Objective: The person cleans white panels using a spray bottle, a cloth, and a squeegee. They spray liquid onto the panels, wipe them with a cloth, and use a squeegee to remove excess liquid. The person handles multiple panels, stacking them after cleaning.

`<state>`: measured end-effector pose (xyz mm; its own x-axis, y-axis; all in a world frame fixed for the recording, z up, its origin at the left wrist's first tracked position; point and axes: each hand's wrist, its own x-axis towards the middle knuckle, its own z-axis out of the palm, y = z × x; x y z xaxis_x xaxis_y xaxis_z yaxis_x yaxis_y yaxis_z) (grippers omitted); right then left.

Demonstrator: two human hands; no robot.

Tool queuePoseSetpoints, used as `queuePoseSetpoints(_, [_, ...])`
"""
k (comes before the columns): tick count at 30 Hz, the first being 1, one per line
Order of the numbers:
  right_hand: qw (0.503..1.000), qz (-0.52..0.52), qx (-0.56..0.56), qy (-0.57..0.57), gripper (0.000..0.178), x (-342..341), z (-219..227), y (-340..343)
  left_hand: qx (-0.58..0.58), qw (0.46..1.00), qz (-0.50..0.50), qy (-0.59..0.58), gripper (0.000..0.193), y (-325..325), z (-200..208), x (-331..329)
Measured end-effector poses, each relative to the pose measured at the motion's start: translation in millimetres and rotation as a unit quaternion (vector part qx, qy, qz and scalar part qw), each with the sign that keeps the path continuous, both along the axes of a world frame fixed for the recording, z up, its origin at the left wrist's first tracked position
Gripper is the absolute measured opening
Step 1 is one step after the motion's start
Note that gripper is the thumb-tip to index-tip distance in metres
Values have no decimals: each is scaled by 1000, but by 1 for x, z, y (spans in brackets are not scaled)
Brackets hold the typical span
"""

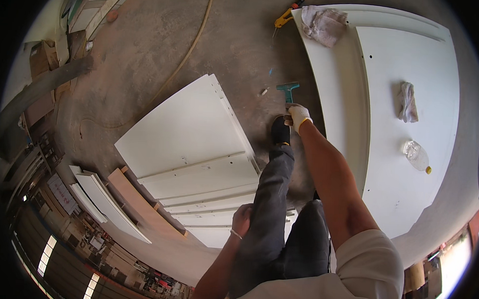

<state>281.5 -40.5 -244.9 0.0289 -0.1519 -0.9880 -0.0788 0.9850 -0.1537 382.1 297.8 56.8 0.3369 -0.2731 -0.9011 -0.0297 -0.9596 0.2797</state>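
My right hand, in a white glove with bare fingertips, reaches down to the floor beside my dark shoe. Its fingers are closed at the handle end of a teal tool with a T-shaped head; the lower part of the handle is hidden by the hand. My bare left hand, a light band at its wrist, is beside my left knee, against the trouser leg. Its fingers are too small and partly covered to read. White panels lie stacked close to the left hand.
To the right lie larger white panels bearing a crumpled cloth, a rag and a clear bottle with a yellow cap. A yellow tool and a hose are on the floor. Boards stand left.
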Motion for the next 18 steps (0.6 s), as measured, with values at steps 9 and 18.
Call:
queuePoseSetpoints(9, [932, 350, -58, 74, 33, -105, 174, 97, -13, 987, -154, 37, 30, 18, 40, 50])
queuePoseSetpoints(18, [912, 239, -181, 280, 31, -281, 476, 202, -139, 639, -751, 91, 17, 44, 166, 125])
